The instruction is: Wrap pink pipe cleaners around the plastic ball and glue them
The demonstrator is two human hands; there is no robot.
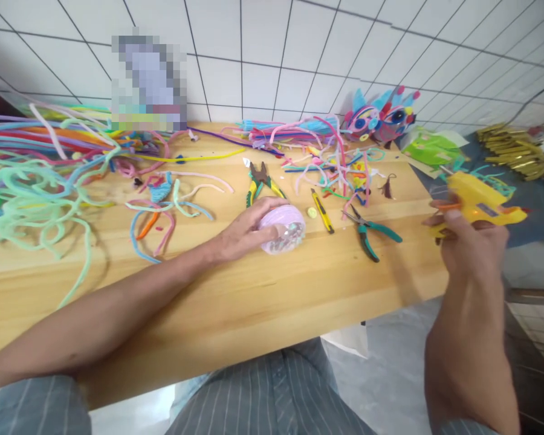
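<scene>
My left hand [236,237] is closed round a lilac, rounded piece [278,217] with a shiny, glittery face, resting low over the wooden table. Its fingers wrap the far side, so part of the piece is hidden. Out to the right, my right hand [474,248] grips a yellow hot glue gun [478,196], nozzle tilted away and to the left. Yellow-green handled pliers [259,181] lie just beyond my left hand. A yellow utility knife [323,211] and teal-handled pliers [367,232] lie between the two hands.
Loose pipe cleaners [31,199] cover the table's left side, with more bundled [294,130] at the back. A decorated blue and pink figure [378,118] stands by the tiled wall. Gold strips [512,151] lie at the far right. The table [254,308] ends close before my body.
</scene>
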